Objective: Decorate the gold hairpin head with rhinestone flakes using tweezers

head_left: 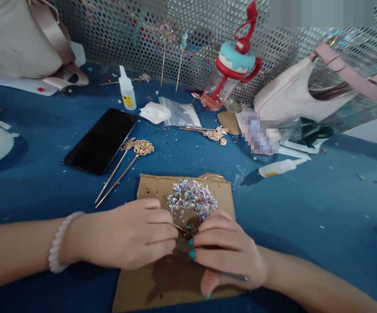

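My left hand [131, 234], with a pale bead bracelet [59, 243] at the wrist, is closed around the thin stick of a hairpin [188, 232] over the cardboard [136, 289]. The hairpin's ornamental head lies between my two hands, partly hidden by fingers. My right hand [229, 252] has its fingers bent beside that head and holds a slim dark metal tool [230, 274], whose tip is hidden. Just beyond both hands, a pile of small shiny beads [191, 198] rests on the cardboard.
A black phone [100, 141], gold hairpins [142, 148], a glue bottle [128, 91] and plastic bags [183, 114] lie beyond the hands. Another glue bottle [278, 168] lies to the right. A red-handled cup [222, 74] and a pink bag [292, 87] stand behind. White tape [4, 148] is far left.
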`<state>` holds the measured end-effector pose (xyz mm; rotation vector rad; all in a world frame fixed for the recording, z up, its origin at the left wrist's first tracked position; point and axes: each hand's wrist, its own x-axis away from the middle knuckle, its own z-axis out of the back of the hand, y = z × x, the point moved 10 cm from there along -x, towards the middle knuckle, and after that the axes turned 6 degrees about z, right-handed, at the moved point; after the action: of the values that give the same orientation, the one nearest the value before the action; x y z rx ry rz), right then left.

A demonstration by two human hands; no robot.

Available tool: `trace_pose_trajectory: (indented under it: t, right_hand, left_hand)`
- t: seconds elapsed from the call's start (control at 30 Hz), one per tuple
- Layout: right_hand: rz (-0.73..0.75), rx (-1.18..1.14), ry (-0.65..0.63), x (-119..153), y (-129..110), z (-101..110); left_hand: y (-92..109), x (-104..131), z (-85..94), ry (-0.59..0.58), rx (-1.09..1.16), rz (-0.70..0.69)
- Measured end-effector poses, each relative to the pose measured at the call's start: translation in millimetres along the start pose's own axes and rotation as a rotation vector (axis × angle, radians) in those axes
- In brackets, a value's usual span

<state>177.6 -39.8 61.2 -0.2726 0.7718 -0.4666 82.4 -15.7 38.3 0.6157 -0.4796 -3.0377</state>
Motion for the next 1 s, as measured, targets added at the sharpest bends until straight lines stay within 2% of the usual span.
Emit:
trace_pose_trajectory:
  t: [0.4,0.73,1.0]
  right_hand:
    - [-0.068,-0.045,-0.064,4.4,3.7,0.4]
    - [-0.074,-0.066,-0.043,5.8,5.6,-0.3]
    - [-0.083,-0.034,-0.015,8.4,5.6,0.5]
  left_hand:
    - [-7.9,-0.4,-0.1,0.025,-0.02,0.028]
    - [-10.3,-0.7,8.8,0.061,-0.052,0.034]
    - [-13.0,-0.7,8.0,0.067,-0.091,0.068]
